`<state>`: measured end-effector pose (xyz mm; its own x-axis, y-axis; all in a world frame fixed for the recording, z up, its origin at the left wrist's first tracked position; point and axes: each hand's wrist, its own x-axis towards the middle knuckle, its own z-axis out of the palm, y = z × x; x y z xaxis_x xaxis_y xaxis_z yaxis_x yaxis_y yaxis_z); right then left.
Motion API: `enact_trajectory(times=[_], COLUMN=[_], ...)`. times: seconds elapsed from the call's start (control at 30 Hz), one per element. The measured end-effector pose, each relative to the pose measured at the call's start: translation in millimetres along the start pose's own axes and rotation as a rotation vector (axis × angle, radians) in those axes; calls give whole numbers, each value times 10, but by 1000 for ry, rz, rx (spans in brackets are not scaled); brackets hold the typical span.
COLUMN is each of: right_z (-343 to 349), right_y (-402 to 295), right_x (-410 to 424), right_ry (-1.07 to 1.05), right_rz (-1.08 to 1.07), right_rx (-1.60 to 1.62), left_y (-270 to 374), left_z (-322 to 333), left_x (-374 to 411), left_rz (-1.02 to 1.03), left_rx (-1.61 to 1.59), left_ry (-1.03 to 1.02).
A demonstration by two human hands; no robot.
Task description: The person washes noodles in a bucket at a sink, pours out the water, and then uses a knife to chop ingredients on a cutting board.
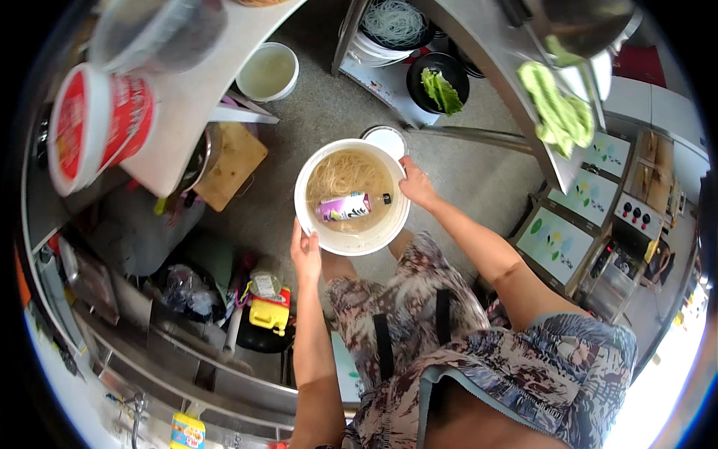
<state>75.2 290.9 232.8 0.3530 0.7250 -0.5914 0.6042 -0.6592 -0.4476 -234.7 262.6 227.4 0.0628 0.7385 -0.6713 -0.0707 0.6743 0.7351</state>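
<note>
Between my two hands is a round white plastic bucket (359, 244), held over the grey floor. Thin pale noodles (350, 171) lie in liquid inside it, with a purple and white bottle (343, 207) with a black cap floating or resting on its side among them. My left hand (306, 252) grips the bucket's lower left wall near the rim. At the right side of the rim, my right hand (416, 182) has hold of the bucket. A round white lid or container (386, 141) shows partly behind the bucket.
Another white bucket (268, 72) of cloudy liquid stands on the floor. A black bowl with leafy greens (441, 91) sits on a low shelf at the upper right. A wooden cutting board (233, 163) leans at left, near a worktop's corner (165, 182). A yellow jug (269, 311) stands lower left.
</note>
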Motion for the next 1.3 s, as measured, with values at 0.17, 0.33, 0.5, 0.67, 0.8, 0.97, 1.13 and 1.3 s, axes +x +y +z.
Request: enact_trajectory(times=[0.17, 0.33, 0.5, 0.67, 0.8, 0.97, 1.13, 1.3], right_z=[98, 267, 555, 456, 197, 114, 504, 1857], right_y=[-95, -138, 196, 205, 517, 310, -974, -1744], right_x=[441, 932, 1520, 1634, 1588, 1124, 887, 2129], right_ry=[-3, 14, 97, 47, 92, 444, 538, -26], right_rz=[64, 68, 55, 120, 89, -96, -511, 23], right_rx=[-6, 165, 201, 244, 292, 72, 226, 822], left_y=[199, 418, 147, 259, 94, -153, 20, 424], left_z=[-5, 16, 149, 267, 562, 742, 642, 915], left_x=[673, 1327, 2090, 2170, 2159, 2104, 1840, 1096], left_rz=[23, 96, 127, 74, 130, 212, 172, 139], left_rx=[149, 391, 284, 473, 507, 545, 597, 700], left_ry=[-22, -17, -107, -60, -73, -54, -58, -150])
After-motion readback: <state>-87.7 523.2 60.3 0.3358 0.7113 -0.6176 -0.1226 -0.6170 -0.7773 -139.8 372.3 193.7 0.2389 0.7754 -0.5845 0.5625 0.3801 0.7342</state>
